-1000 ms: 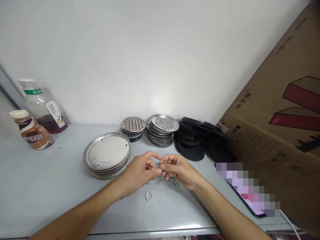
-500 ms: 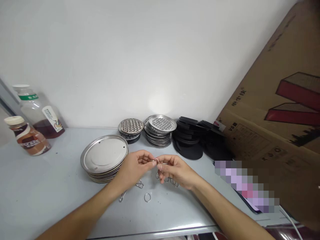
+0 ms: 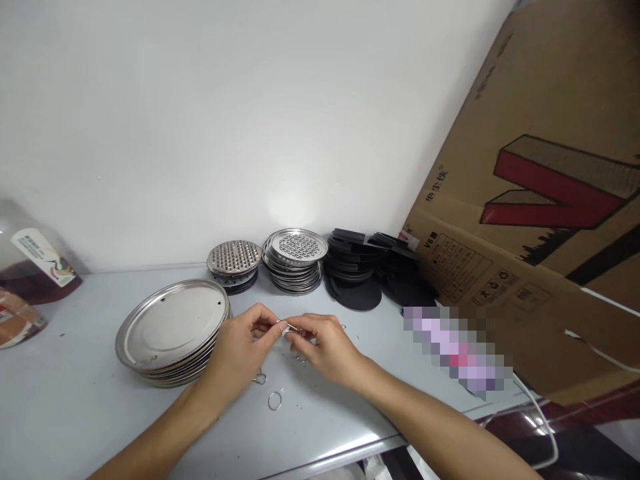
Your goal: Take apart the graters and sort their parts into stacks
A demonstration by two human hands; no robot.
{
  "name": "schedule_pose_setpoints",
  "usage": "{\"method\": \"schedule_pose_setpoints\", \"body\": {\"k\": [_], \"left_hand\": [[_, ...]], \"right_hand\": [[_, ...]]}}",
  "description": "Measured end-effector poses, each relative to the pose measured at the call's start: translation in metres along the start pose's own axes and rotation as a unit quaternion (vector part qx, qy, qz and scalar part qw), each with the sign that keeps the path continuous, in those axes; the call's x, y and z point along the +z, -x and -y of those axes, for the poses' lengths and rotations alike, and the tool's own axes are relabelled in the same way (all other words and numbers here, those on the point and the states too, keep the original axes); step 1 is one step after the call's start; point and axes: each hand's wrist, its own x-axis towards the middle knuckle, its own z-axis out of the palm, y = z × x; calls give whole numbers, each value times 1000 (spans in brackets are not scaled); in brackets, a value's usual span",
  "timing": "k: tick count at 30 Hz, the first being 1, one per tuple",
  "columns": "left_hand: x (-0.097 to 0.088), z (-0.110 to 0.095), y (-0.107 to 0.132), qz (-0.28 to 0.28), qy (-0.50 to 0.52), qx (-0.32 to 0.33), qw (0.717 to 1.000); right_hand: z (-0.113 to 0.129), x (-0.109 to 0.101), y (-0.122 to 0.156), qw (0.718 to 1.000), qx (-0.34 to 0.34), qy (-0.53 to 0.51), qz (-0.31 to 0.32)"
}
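Both my hands meet over the grey table (image 3: pixel 75 407), just right of a stack of flat metal lids (image 3: pixel 173 330). My left hand (image 3: pixel 240 350) and my right hand (image 3: pixel 320 347) each pinch an end of a small wire clip (image 3: pixel 286 325) held between them. Their fingers are curled closed. A loose metal ring (image 3: pixel 275 401) lies on the table below the hands, and a small wire hook (image 3: pixel 259 378) lies beside my left wrist. Other small rings under my right hand are mostly hidden.
At the back stand two stacks of perforated metal discs (image 3: pixel 235 257) (image 3: pixel 295 250) and a pile of black round pads (image 3: pixel 357 270). A large cardboard box (image 3: pixel 540 200) leans at the right. Two bottles (image 3: pixel 30 267) sit at the far left edge. A white cable (image 3: pixel 545 433) runs off the table's right corner.
The view has swung to the right, so everything shifted left in the picture. My hands stay together on the wire clip, now lower and closer to the lids.
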Motion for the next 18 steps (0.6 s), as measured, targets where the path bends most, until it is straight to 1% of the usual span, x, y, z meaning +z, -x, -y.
{"method": "schedule_pose_setpoints", "body": {"k": [3, 5, 8, 10, 12, 15, 16, 18], "left_hand": [[0, 3, -1, -17, 47, -24, 998], [1, 3, -1, -21, 77, -27, 996], [1, -1, -1, -28, 113, -31, 993], [1, -4, 1, -36, 114, -32, 992], [1, -6, 2, -38, 109, -22, 993], [1, -6, 3, -32, 100, 12, 994], [1, -5, 3, -33, 91, 25, 995], [1, -3, 4, -41, 66, 49, 996]], "right_hand": [[0, -4, 1, 999, -29, 26, -1], [-2, -5, 2, 998, -50, 36, -6], [-7, -1, 3, 994, -77, 73, -23], [-9, 2, 4, 989, -89, 115, -35], [-12, 4, 5, 979, -100, 172, -50], [-13, 7, 4, 958, -120, 251, -72], [-13, 7, 4, 954, -123, 263, -76], [-12, 8, 4, 957, -120, 253, -78]]}}
